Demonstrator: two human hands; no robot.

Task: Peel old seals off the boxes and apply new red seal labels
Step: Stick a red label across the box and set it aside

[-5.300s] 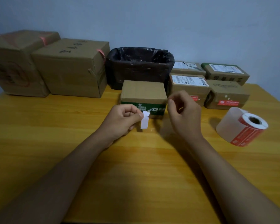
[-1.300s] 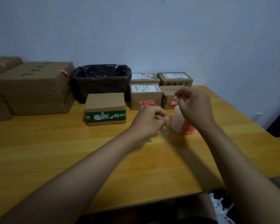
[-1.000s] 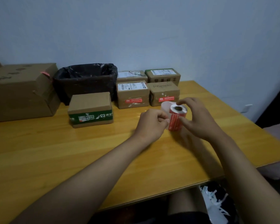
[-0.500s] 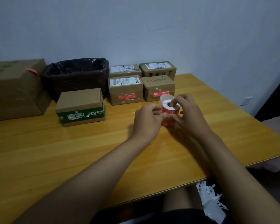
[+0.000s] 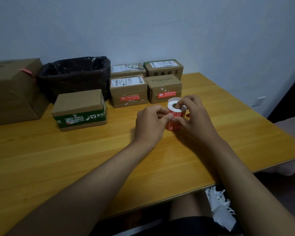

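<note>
A roll of red seal labels (image 5: 173,123) stands on end on the wooden table (image 5: 58,159). My right hand (image 5: 192,120) grips it, one finger in the core and the others around its side. My left hand (image 5: 150,125) pinches at the red label on the roll's left side with thumb and forefinger. A cardboard box with a green band (image 5: 79,109) sits to the left, apart from both hands. Behind the roll stand two small boxes with red seals on their fronts: one with a shipping label (image 5: 128,91) and one marked Pomelo (image 5: 164,87).
A bin lined with a black bag (image 5: 73,75) stands at the back. Two more small boxes (image 5: 163,68) sit behind the sealed ones, and a large carton (image 5: 12,89) is at the far left. White paper scraps (image 5: 220,208) lie on the floor under the table's near edge.
My right hand has stood the roll on end and closed around it. My left hand, which let go of the white strip earlier, now pinches at the roll's label. The view shifted right.
</note>
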